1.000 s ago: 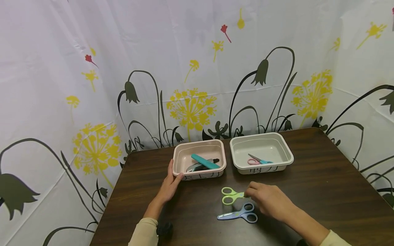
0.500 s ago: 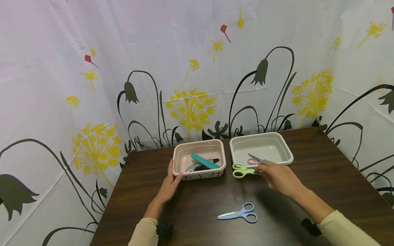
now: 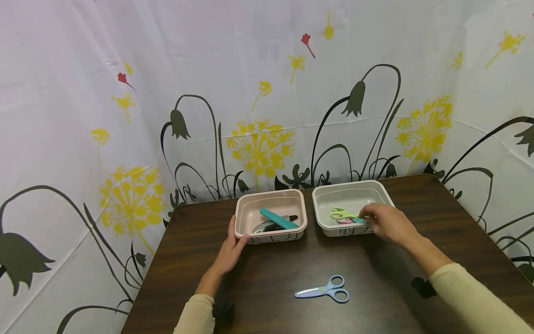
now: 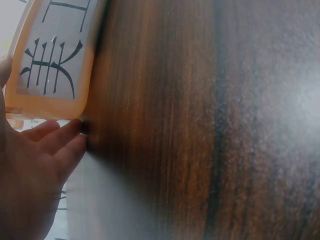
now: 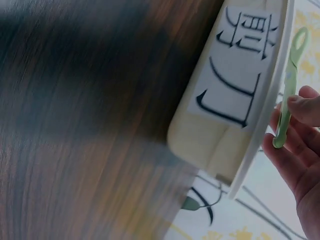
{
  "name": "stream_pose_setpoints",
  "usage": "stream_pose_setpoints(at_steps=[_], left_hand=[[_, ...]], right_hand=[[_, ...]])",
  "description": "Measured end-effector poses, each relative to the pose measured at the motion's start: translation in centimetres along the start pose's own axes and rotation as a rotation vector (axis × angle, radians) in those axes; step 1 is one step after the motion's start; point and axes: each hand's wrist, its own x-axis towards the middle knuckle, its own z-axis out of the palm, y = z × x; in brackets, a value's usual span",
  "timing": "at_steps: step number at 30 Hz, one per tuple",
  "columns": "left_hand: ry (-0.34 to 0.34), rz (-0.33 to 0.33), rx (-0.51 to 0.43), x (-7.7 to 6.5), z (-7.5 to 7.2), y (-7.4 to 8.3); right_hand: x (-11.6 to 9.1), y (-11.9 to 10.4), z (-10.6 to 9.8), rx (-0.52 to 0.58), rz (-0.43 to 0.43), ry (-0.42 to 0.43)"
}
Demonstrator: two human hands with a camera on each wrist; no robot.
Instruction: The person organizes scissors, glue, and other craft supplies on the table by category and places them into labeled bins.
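My right hand point(image 3: 389, 223) pinches light green scissors point(image 3: 340, 213) by the blade end over the white bin point(image 3: 333, 188); in the right wrist view the scissors point(image 5: 287, 95) stand just beyond the rim, thumb on one side and fingers on the other. Beneath them in the bin lie pink-and-blue scissors point(image 3: 345, 221), partly covered. My left hand point(image 3: 228, 254) holds the near left corner of the pink bin point(image 3: 242, 204), thumb at its front rim and fingers along its side. A teal bar-shaped piece point(image 3: 278, 219) and a grey-and-black cutter-like tool point(image 3: 262, 227) lie inside that bin.
Blue scissors point(image 3: 323, 292) lie on the dark wooden table point(image 3: 267, 269) in front of the bins. Printed labels are stuck on the pink bin's front point(image 4: 50, 65) and the white bin's front point(image 5: 232, 70). A flower-patterned curtain point(image 3: 258, 93) hangs behind the table.
My right hand has lifted the green scissors off the table and carried them up, over the white bin's front rim. The left hand stays at the pink bin.
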Motion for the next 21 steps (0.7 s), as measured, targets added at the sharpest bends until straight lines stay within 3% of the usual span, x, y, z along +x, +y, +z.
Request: stream_pose_setpoints(at_steps=[8,21], left_hand=[[0.004,-0.011,0.002,0.0,0.0,0.1],[-0.015,-0.027,-0.008,0.0,-0.1,0.2]], right_hand=[[0.4,1.7,0.0,-0.008,0.026,-0.058],[0.8,2.9,1.0,0.034,0.072,-0.072]])
